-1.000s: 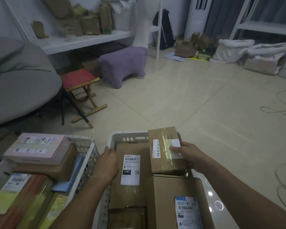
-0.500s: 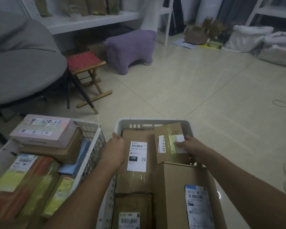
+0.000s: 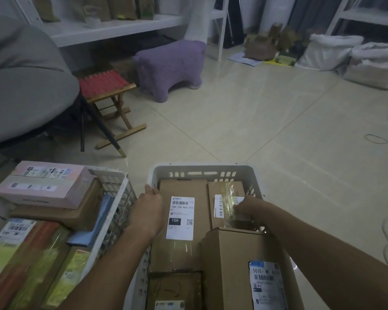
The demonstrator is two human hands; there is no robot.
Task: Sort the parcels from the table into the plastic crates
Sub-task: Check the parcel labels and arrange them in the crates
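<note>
A white plastic crate (image 3: 202,172) stands on the floor in front of me, packed with brown cardboard parcels. My right hand (image 3: 248,209) grips a small taped brown parcel (image 3: 224,195) that lies low in the crate's far right corner. My left hand (image 3: 147,211) rests on the crate's left rim beside a flat brown parcel with a white 15H label (image 3: 182,218). A larger brown box with a blue-edged label (image 3: 240,265) fills the near right of the crate.
A second white crate (image 3: 112,182) on the left holds a pink box (image 3: 43,184) on top of several parcels. Beyond lie a red folding stool (image 3: 105,86), a purple stool (image 3: 170,66), a grey chair (image 3: 20,81) and white sacks (image 3: 345,54). A cable (image 3: 385,139) lies at the right.
My right hand has lowered the small taped parcel from above the crate down into its far right corner. My left hand stayed on the crate's left rim.
</note>
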